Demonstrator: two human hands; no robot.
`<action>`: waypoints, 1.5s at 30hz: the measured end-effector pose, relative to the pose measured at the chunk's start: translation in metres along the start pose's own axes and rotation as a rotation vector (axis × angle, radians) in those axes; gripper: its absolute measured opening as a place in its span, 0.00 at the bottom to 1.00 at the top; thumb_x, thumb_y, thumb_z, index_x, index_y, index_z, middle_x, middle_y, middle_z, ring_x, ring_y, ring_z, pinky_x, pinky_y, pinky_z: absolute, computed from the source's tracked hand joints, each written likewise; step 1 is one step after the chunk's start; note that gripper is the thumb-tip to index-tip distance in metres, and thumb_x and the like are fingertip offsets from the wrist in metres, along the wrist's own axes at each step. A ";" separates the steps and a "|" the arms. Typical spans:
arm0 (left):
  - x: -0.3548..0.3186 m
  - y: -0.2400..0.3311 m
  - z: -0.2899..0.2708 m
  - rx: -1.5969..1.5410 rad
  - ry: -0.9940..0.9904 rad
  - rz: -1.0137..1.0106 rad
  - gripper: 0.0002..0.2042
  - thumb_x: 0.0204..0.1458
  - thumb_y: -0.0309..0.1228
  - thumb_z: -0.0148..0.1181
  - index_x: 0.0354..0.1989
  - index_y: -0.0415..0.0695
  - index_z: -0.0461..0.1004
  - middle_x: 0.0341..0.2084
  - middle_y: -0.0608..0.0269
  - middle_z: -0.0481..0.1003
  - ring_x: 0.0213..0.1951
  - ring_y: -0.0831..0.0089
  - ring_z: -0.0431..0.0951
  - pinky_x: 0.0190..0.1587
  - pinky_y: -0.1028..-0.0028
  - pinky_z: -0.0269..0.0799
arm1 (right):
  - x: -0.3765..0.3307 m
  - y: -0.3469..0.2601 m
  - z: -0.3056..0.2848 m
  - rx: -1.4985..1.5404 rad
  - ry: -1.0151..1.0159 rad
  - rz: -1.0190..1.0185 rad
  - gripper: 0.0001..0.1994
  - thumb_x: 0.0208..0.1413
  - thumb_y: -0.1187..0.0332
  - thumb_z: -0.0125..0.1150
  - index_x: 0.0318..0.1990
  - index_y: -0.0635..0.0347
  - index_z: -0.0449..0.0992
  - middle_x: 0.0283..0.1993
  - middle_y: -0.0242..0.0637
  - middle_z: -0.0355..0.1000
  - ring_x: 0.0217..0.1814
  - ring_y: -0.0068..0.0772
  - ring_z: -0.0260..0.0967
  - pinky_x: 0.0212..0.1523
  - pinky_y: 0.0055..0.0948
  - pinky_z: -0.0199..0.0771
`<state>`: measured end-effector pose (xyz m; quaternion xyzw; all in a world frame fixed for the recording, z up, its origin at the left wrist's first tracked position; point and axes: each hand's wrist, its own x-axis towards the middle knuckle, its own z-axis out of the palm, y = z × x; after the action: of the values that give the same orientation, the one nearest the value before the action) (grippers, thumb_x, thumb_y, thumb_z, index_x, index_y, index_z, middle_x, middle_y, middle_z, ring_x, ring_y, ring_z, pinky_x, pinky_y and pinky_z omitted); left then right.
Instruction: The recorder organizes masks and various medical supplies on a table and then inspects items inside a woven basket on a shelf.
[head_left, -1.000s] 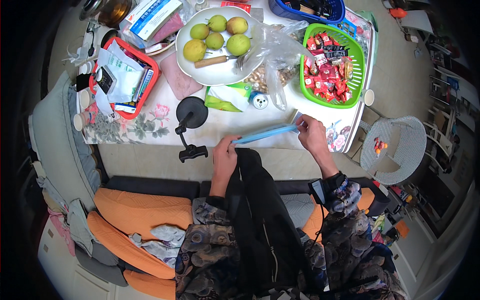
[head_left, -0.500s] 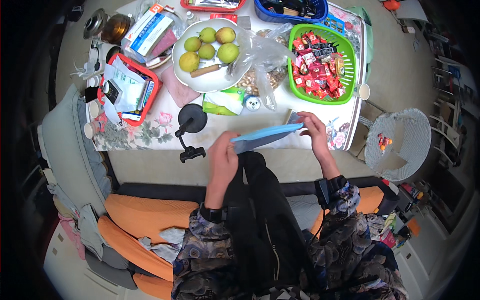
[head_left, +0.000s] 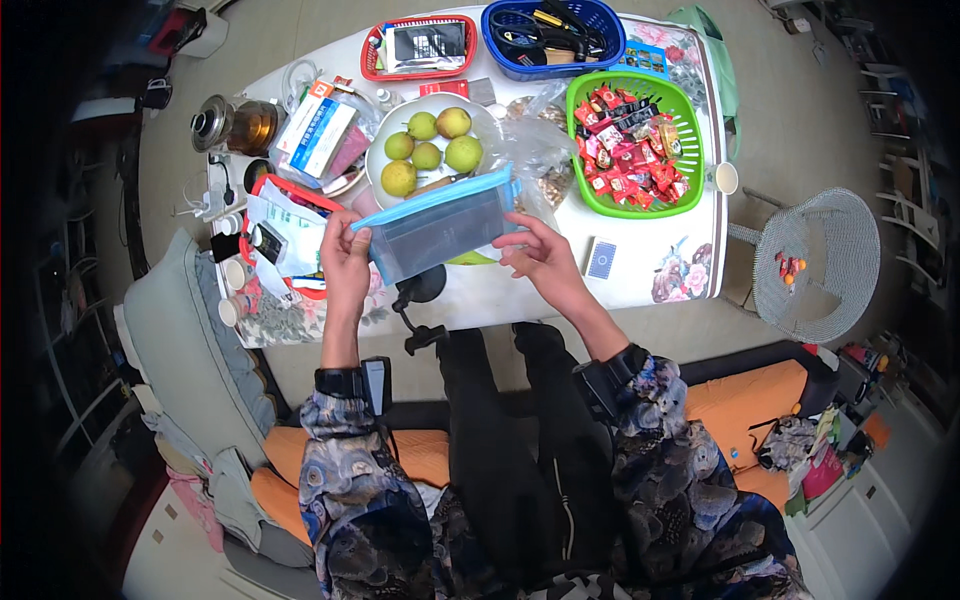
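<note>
Blue trim is edging the grey see-through pouch [head_left: 445, 230], which is overlapping the near rim of the white plate [head_left: 375, 165] in view. Its long axis is running rightward from the left hand [head_left: 345, 255], which is pinching its left end firmly. The right hand [head_left: 548, 260], nearer and right of the plate, is holding its fingers loosely parted by the opposite end; contact there cannot be told. Unlike half a second ago, the pouch is showing its broad face, not a thin edge.
</note>
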<state>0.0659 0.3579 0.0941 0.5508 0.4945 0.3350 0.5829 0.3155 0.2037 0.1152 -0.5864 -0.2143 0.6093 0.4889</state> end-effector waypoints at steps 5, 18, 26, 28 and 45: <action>0.037 -0.018 -0.019 -0.136 -0.012 -0.194 0.06 0.60 0.20 0.49 0.43 0.44 0.66 0.27 0.71 0.74 0.26 0.86 0.70 0.26 0.82 0.63 | 0.038 0.010 0.033 -0.117 0.167 0.000 0.25 0.54 0.77 0.59 0.61 0.59 0.67 0.47 0.34 0.73 0.34 0.18 0.67 0.37 0.21 0.71; 0.083 -0.042 0.011 0.369 -0.156 0.078 0.16 0.46 0.25 0.63 0.45 0.40 0.71 0.30 0.55 0.74 0.35 0.57 0.76 0.46 0.67 0.70 | 0.077 0.030 0.041 -0.189 0.465 0.049 0.33 0.47 0.82 0.51 0.66 0.65 0.59 0.64 0.44 0.65 0.33 0.20 0.70 0.37 0.23 0.70; 0.099 -0.028 0.011 0.882 -0.316 0.293 0.19 0.40 0.32 0.71 0.41 0.40 0.76 0.36 0.54 0.75 0.45 0.54 0.73 0.47 0.59 0.68 | 0.081 0.030 0.038 -0.236 0.422 0.039 0.32 0.49 0.82 0.51 0.66 0.66 0.60 0.60 0.43 0.68 0.32 0.20 0.68 0.36 0.21 0.69; 0.103 -0.027 0.007 0.900 -0.324 0.280 0.18 0.41 0.30 0.70 0.41 0.40 0.76 0.37 0.53 0.75 0.45 0.53 0.73 0.47 0.58 0.68 | 0.086 0.026 0.039 -0.253 0.451 -0.002 0.31 0.50 0.82 0.53 0.65 0.66 0.61 0.58 0.42 0.70 0.32 0.21 0.68 0.36 0.21 0.70; 0.087 -0.025 0.002 0.621 -0.403 0.244 0.15 0.41 0.21 0.66 0.40 0.40 0.72 0.31 0.48 0.75 0.38 0.49 0.75 0.42 0.61 0.68 | 0.154 0.005 -0.019 -0.436 0.965 0.103 0.13 0.45 0.68 0.59 0.37 0.66 0.79 0.36 0.49 0.78 0.41 0.49 0.77 0.45 0.38 0.74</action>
<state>0.0884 0.4347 0.0511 0.8106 0.3788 0.1215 0.4298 0.3571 0.3263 0.0290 -0.8978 -0.0576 0.2346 0.3682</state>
